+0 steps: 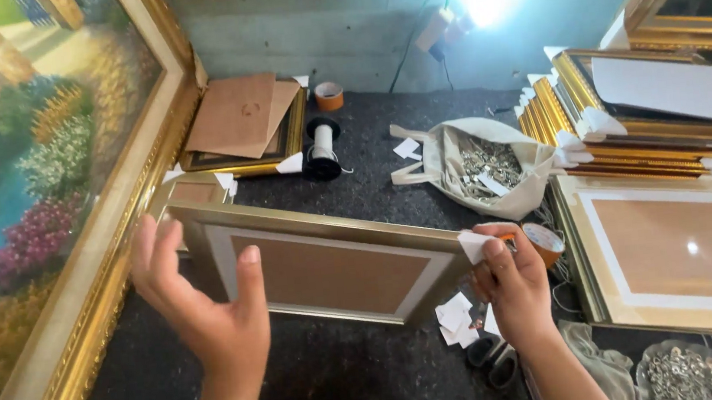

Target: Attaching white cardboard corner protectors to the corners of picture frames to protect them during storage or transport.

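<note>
A gold picture frame [318,260] stands tilted on edge at centre frame, its long axis running from middle left down to lower right. The left hand [210,314] steadies its left end, fingers spread loose against it. The right hand [512,285] pinches a white paper corner protector [475,245] onto the frame's right corner, nearer the work.

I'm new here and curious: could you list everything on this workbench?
Held frame: one, gold, centre.
Paper corner: one, white, on its right corner.
Large painting: one, gold-framed, left.
Frame stack: several, gold, right.
Flat frame: one, gold, right.
Bag of metal fittings: one, beige, middle.
Tape roll: one, brown, back.
Spool: one, black, back.
Left hand: on frame's left end.
Right hand: pinching the paper corner.
</note>
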